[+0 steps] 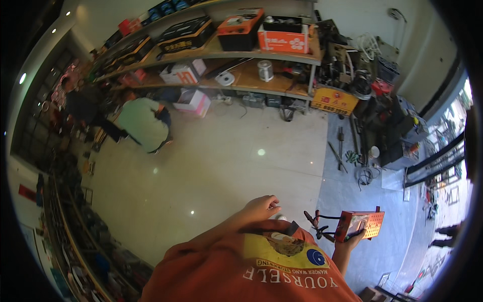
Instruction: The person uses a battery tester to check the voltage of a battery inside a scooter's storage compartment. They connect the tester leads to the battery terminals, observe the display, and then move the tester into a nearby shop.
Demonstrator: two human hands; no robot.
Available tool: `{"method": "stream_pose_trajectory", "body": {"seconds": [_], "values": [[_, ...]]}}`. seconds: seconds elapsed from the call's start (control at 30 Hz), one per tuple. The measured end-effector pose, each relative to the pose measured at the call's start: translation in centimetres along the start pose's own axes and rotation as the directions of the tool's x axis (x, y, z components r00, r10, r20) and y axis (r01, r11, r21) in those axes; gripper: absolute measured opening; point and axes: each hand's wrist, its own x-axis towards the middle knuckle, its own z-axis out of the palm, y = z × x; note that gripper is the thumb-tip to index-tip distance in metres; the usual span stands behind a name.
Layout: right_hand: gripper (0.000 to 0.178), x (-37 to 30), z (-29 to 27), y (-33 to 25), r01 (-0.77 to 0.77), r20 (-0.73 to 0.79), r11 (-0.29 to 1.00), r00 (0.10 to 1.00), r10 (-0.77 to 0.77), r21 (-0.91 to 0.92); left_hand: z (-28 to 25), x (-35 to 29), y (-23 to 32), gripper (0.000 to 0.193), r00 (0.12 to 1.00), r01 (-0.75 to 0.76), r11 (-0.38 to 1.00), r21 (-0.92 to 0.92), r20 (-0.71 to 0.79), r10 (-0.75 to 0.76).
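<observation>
In my right hand [350, 242] is an orange metal box with clamp leads [347, 221]. Its side is perforated with rows of small holes, and my fingers wrap around its lower edge. Two short dark cables come off its left side and end in dark clamps [318, 232], which hang beside my shirt. My left hand [264, 207] is in front of my body, its fingers curled in with nothing visible in them. A gap separates it from the clamps.
Wooden shelves [287, 86] with boxes line the far wall. A person in a green shirt [143, 123] squats at the left, another person [83, 105] behind. Rods [341, 143], a cable coil [366, 176] and dark battery-like blocks [400, 154] lie at the right, near the doorway. A loaded rack [83, 246] runs along the left.
</observation>
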Motion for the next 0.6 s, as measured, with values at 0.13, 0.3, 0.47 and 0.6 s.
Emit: {"method": "stream_pose_trajectory", "body": {"seconds": [0.13, 0.3, 0.47, 0.6], "values": [[0.065, 1.0, 3.8, 1.8, -0.101, 0.123, 0.992, 0.986, 0.110, -0.079, -0.4, -2.9, -1.6, 0.043, 0.983, 0.135, 0.989, -0.062, -0.116, -0.141], [0.072, 5.0, 5.9, 7.3, -0.165, 0.368, 0.966, 0.901, 0.230, -0.199, 0.3, -4.3, -3.0, 0.043, 0.955, 0.174, 0.963, -0.206, -0.202, -0.215], [0.062, 0.7, 10.3, 12.7, -0.259, 0.523, 0.912, 0.754, 0.397, -0.319, 0.9, -4.9, -3.0, 0.044, 0.923, 0.009, 0.896, -0.443, -0.341, -0.177], [0.070, -5.1, 13.0, 14.2, -0.347, 0.450, 0.777, 0.662, 0.600, -0.526, 0.6, -5.0, -3.0, 0.041, 0.841, -0.104, 0.876, -0.471, -0.512, -0.176]]}}
